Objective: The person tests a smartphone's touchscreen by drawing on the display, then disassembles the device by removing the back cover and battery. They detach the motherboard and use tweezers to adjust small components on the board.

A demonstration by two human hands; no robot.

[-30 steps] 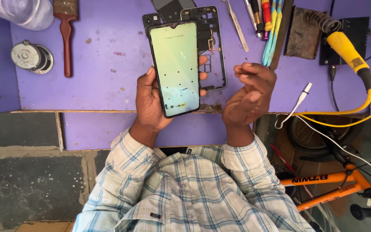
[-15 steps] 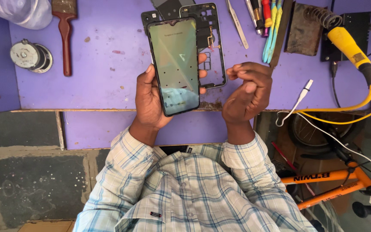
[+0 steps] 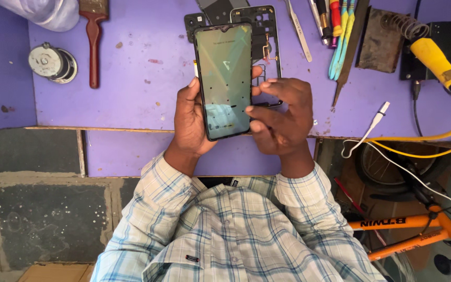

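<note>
— Phone (image 3: 224, 81) first: where is it sitting?

— It is being held above the purple desk (image 3: 131, 78), screen up, directly over a black phone frame (image 3: 264, 31) that is lying flat beneath it.

— Who is gripping it?

— The left hand (image 3: 191, 122) is wrapping its grip around the phone's left edge. The right hand (image 3: 283, 117) is hovering at the phone's right edge, fingers loosely spread, thumb touching the lower screen.

— Anything else near the phone?

— Tweezers (image 3: 298, 28) and a yellow soldering iron (image 3: 437, 60) are lying to its right; a brush (image 3: 94, 36) is lying to its left.

Left hand (image 3: 191, 122) grips phone (image 3: 224, 78); right hand (image 3: 283, 117) thumb touches screen.
</note>
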